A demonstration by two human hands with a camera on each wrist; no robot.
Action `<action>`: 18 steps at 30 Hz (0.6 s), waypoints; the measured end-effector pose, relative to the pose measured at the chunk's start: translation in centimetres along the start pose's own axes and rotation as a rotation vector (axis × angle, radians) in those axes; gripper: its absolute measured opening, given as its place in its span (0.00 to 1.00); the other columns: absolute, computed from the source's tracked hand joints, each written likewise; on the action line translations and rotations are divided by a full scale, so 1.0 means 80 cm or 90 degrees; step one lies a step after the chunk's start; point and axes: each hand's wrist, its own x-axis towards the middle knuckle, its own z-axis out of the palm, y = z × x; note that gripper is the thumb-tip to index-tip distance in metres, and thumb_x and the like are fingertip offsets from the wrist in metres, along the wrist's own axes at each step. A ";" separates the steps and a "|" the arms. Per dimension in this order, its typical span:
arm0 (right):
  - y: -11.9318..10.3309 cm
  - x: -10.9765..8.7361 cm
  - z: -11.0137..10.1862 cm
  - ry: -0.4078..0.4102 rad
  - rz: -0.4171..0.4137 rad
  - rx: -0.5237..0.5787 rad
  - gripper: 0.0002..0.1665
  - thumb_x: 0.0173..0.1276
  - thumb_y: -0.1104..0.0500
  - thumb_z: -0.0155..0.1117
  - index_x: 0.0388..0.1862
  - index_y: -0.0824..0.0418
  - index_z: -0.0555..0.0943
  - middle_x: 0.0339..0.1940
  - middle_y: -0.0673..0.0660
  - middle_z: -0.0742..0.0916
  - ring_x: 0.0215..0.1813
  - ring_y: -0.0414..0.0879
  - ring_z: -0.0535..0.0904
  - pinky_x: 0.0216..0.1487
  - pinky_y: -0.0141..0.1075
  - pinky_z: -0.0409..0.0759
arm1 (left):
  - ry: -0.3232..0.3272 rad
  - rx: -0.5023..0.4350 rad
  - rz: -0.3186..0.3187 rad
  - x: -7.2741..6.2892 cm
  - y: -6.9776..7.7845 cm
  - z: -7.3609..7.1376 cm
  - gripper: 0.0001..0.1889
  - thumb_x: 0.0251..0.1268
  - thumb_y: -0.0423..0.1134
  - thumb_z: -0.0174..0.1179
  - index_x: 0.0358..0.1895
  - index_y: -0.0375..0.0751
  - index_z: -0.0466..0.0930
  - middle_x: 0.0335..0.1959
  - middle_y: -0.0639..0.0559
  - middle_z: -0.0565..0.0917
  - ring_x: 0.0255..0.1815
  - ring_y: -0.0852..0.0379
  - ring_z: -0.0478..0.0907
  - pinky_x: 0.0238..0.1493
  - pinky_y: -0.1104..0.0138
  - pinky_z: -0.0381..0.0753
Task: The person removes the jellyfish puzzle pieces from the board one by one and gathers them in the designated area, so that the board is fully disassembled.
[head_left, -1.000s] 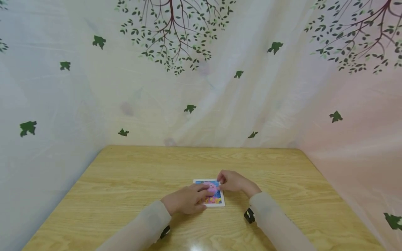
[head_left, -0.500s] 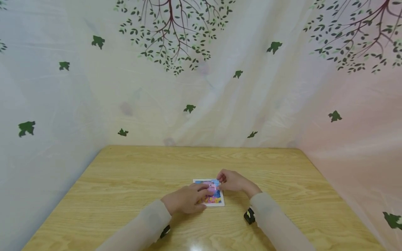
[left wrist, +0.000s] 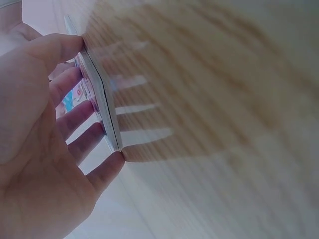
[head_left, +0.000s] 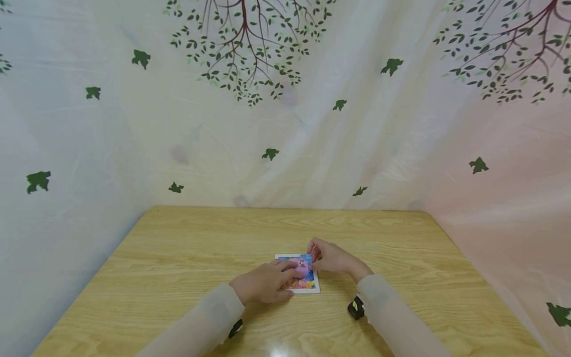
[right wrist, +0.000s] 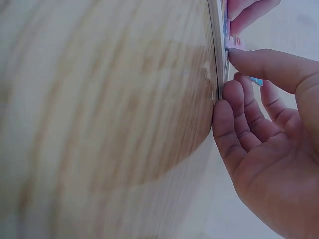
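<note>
A small square picture board point(head_left: 312, 291) lies on the table, with a white border and a pink cartoon creature over blue, yellow and purple. Across its left part rests my left hand point(head_left: 266, 282), fingers spread. The left wrist view shows the left thumb and little finger at the edge of the board point(left wrist: 102, 94). My right hand point(head_left: 335, 258) is at the far right corner, thumb and curled fingers pinching a blue corner piece point(head_left: 307, 257) of the picture. In the right wrist view, part of that blue piece point(right wrist: 256, 80) shows between the fingers; the rest is hidden.
The wooden table point(head_left: 200, 233) stretches out around both hands. Behind and beside it hangs a pale curtain point(head_left: 214, 158) printed with branches and green leaf shapes. A dark wrist device point(head_left: 356, 308) is worn under the right sleeve.
My right fingertips have risen slightly, and the blue corner piece now overlaps the white border at the far right. My left hand and the board stay in place.
</note>
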 end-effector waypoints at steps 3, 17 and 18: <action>-0.002 -0.003 0.000 -0.003 -0.009 -0.002 0.14 0.69 0.67 0.68 0.48 0.61 0.73 0.38 0.54 0.81 0.40 0.45 0.76 0.40 0.35 0.76 | 0.000 0.003 0.002 0.000 0.001 -0.001 0.29 0.77 0.47 0.59 0.78 0.49 0.69 0.79 0.48 0.66 0.78 0.43 0.64 0.78 0.47 0.63; 0.003 -0.010 -0.006 0.030 -0.015 -0.023 0.09 0.75 0.62 0.65 0.49 0.59 0.75 0.33 0.51 0.81 0.34 0.44 0.74 0.34 0.35 0.73 | -0.009 0.004 -0.008 -0.001 0.006 -0.003 0.29 0.78 0.47 0.59 0.78 0.49 0.68 0.81 0.49 0.64 0.79 0.41 0.63 0.76 0.47 0.65; 0.005 -0.012 -0.008 0.031 -0.015 -0.022 0.08 0.75 0.62 0.65 0.49 0.59 0.75 0.33 0.51 0.81 0.34 0.44 0.74 0.35 0.34 0.73 | -0.009 0.006 -0.008 0.000 0.005 -0.003 0.29 0.78 0.47 0.59 0.78 0.49 0.68 0.81 0.49 0.64 0.78 0.41 0.63 0.77 0.47 0.65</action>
